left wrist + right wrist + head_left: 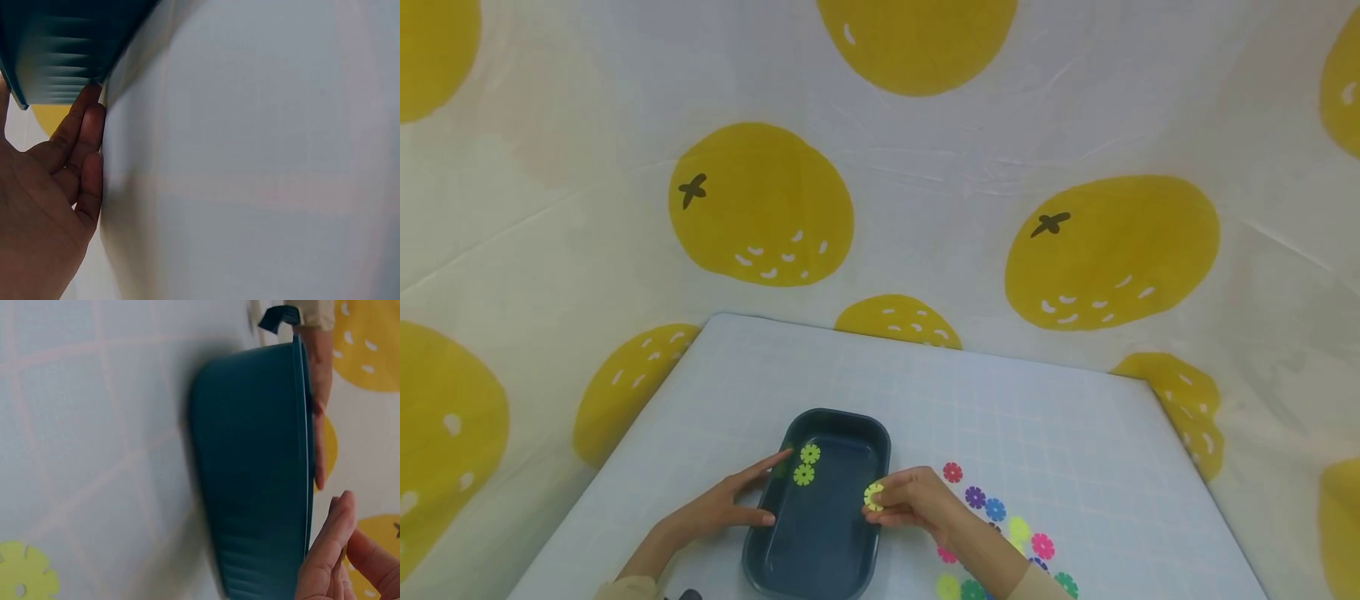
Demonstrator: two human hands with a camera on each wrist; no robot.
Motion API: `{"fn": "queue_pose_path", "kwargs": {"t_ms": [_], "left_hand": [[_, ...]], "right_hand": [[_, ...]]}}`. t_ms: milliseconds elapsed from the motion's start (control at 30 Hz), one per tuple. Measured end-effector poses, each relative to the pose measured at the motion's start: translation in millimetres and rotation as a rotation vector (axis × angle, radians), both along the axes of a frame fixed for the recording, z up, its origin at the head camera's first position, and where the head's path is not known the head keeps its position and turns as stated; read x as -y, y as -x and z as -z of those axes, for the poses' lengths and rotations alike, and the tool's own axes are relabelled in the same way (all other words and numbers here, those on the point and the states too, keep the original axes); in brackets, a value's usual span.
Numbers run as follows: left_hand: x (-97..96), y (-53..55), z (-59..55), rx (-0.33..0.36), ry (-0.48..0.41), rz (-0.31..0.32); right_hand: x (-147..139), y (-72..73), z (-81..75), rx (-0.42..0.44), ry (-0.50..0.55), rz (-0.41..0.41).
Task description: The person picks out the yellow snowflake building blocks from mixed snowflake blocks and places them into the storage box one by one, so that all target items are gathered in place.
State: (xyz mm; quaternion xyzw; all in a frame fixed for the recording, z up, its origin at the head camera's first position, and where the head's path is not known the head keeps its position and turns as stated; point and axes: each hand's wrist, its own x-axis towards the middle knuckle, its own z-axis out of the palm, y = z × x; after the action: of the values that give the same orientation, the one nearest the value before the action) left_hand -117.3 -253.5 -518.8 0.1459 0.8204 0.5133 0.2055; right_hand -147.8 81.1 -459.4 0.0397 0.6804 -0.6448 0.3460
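A dark blue-green rectangular tray (823,542) stands on the table, with two yellow-green notched discs (804,475) lying near its far left side. At the tray's right rim, my right hand (917,498) pinches a yellow notched disc (873,497) between thumb and fingers. In the right wrist view that hand (331,562) sits just beyond the rim, the disc mostly hidden. My left hand (726,507) rests at the left side of the tray, fingers spread and extended. The left wrist view has its fingers (78,128) against the tray's outer wall (62,50).
Several loose notched discs in red, purple, blue, yellow, pink and green lie right of the tray, partly under the right forearm; a pink disc (1042,546) is among them. A pale checked cloth (1000,400) covers the table. A fruit-print curtain (925,208) hangs behind.
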Motion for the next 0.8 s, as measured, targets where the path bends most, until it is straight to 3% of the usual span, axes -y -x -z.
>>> {"fn": "queue_pose_path", "kwargs": {"t_ms": [800], "left_hand": [[-1.3,-0.1,2.2,0.03,0.031,-0.037]], "right_hand": [[18,2.1,-9.4,-0.024,-0.019,-0.072]]}}
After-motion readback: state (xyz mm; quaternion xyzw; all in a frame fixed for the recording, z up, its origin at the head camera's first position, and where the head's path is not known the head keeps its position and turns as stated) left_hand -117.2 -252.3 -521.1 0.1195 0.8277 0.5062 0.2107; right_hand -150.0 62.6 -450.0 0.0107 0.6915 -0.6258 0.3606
